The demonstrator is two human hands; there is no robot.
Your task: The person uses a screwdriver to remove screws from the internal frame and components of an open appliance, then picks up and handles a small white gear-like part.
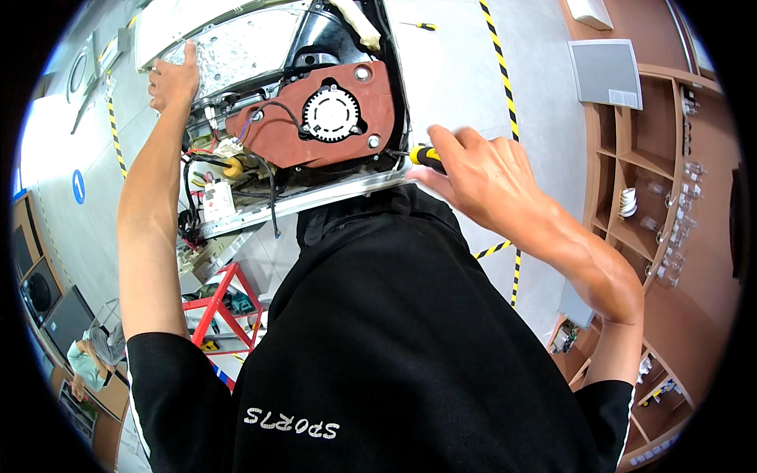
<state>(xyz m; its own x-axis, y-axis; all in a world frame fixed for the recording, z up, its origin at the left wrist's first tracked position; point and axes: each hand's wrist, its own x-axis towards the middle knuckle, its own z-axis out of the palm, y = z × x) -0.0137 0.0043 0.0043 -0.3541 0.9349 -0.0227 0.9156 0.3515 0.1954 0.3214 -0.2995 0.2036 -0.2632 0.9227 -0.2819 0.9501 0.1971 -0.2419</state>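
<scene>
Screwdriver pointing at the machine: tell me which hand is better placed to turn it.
Probably the right hand: it grips the yellow-and-black screwdriver, whose shaft points toward the machine. The left hand is across at the machine's left side.

A workshop, by its opened appliance (272, 143), yellow-black screwdriver (428, 158), hazard-striped floor tape (497, 55), brown shelving (650, 126).

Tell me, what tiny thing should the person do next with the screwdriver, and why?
Maybe give the screwdriver a small, gentle turn. The right hand grips it, its shaft points in beside the reddish-brown cover, and the left hand is at the silver panel, which may help steady things. I can't tell whether the tip sits in a screw.
</scene>
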